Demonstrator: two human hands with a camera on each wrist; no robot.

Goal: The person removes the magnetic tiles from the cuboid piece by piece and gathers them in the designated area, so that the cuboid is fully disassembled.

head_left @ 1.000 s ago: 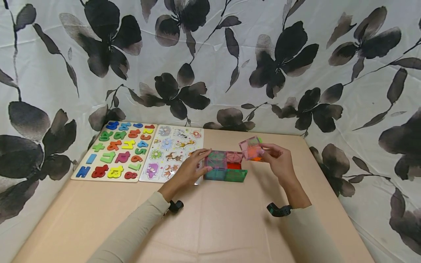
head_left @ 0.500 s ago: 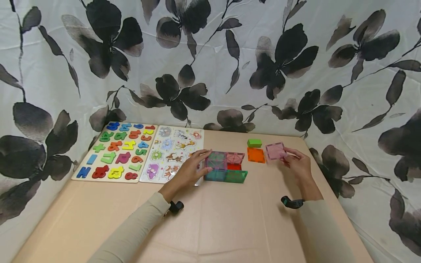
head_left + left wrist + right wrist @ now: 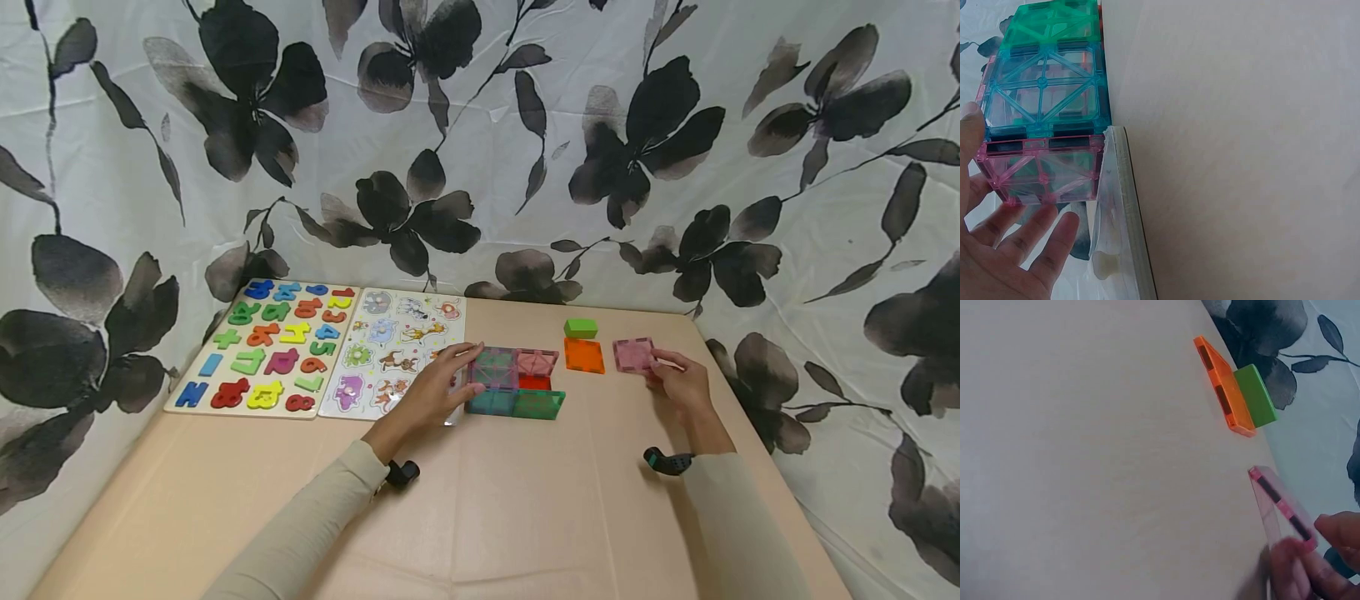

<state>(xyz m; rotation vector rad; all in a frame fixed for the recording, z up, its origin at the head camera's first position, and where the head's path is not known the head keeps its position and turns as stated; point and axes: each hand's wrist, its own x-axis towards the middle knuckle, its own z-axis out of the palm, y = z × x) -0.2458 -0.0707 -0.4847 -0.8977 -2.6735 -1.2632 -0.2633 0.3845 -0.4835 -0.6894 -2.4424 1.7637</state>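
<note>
My left hand [image 3: 441,383] holds the left end of a structure of clear magnetic tiles [image 3: 492,367], thumb at one side and fingertips at the other. Pink, blue, green and red tiles make up the structure; in the left wrist view its blue tile [image 3: 1043,84] faces the camera, with a pink tile [image 3: 1044,172] by the fingers. At the right, my right hand [image 3: 684,385] pinches a single pink magnetic tile [image 3: 632,355] by its near right corner. The right wrist view shows this pink tile [image 3: 1282,503] on a slant, dark magnets along its edge.
An orange tile [image 3: 583,356] and a green block [image 3: 581,327] stand between the structure and the right hand. To the left lie a letter-and-number puzzle board [image 3: 217,397] and an animal picture board [image 3: 372,353]. A floral cloth [image 3: 517,125] hangs behind the table.
The right hand has carried the pink tile rightward, from over the orange tile to beyond it, uncovering the orange tile and green block. The left hand has stayed on the structure.
</note>
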